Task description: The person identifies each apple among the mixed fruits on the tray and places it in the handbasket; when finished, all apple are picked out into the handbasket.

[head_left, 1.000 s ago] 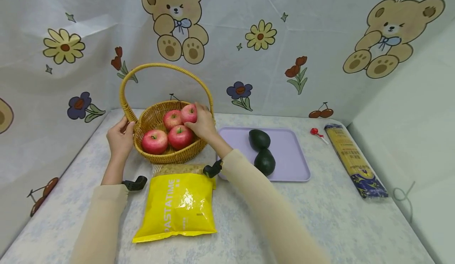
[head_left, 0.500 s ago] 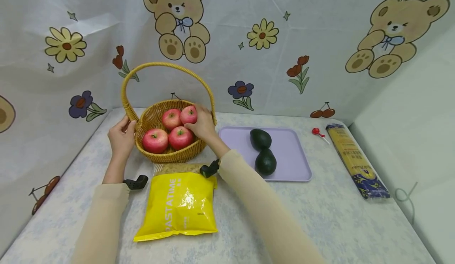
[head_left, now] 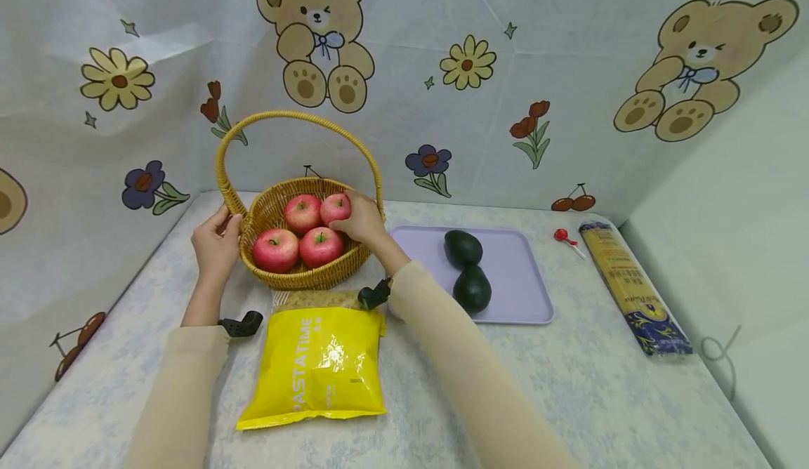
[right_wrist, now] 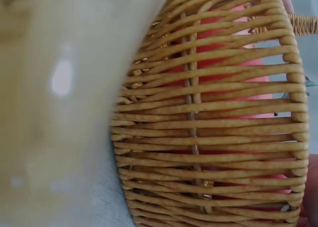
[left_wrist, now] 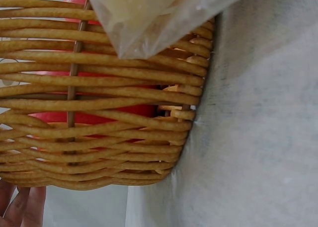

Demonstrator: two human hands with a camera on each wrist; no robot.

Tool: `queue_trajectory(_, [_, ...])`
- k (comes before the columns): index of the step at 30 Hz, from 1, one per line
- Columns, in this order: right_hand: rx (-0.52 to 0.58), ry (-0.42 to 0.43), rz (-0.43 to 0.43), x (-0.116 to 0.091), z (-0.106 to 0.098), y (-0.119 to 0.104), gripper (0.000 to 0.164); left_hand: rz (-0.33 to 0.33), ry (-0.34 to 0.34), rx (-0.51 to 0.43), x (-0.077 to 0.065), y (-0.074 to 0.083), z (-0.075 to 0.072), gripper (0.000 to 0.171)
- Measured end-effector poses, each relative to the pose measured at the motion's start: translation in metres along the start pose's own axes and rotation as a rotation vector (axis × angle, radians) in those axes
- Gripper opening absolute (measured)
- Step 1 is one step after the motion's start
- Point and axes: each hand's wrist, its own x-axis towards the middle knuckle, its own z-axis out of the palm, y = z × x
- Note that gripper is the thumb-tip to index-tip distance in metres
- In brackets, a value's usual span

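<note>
In the head view a woven wicker basket [head_left: 297,279] with a tall arched handle stands at the back left. My left hand [head_left: 216,244] grips its left side at the foot of the handle, thumb and fingers at the rim. My right hand [head_left: 364,222] reaches over the right rim and holds a red apple [head_left: 335,207], thumb in front and fingers partly hidden behind it. More apples lie in the basket: one at the back [head_left: 302,213], one at the front right [head_left: 321,247] and one at the front left [head_left: 275,250]. Both wrist views show the basket's wicker side [left_wrist: 99,113] with red showing through gaps.
A yellow pasta bag [head_left: 319,364] lies before the basket, a clear-ended pack of pasta [head_left: 316,300] behind it. Right of the basket, a lilac tray [head_left: 518,279] bears two avocados [head_left: 463,248]. Farther right lie a red lollipop [head_left: 561,234] and a long spaghetti packet [head_left: 632,286].
The apple in my right hand has sunk slightly deeper into the basket. The back apple has shifted a little to the left. My left hand stays in place on the basket.
</note>
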Motion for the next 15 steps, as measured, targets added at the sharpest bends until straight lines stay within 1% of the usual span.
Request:
queue_trajectory(7, [0.016, -0.059, 0.033, 0.0015, -0.0023, -0.0012, 0.070, -0.004, 0.002, -0.006, -0.0004, -0.0004, 0.0002, 0.037])
queue_trajectory(11, [-0.001, -0.076, 0.019, 0.0023, -0.0027, -0.0009, 0.068, 0.000, 0.003, -0.003, -0.0004, 0.0001, 0.0000, 0.036])
queue_trajectory(15, [-0.064, -0.091, -0.016, 0.0037, -0.0015, -0.0001, 0.064, -0.005, 0.003, 0.009, -0.0006, 0.0012, -0.0002, 0.036])
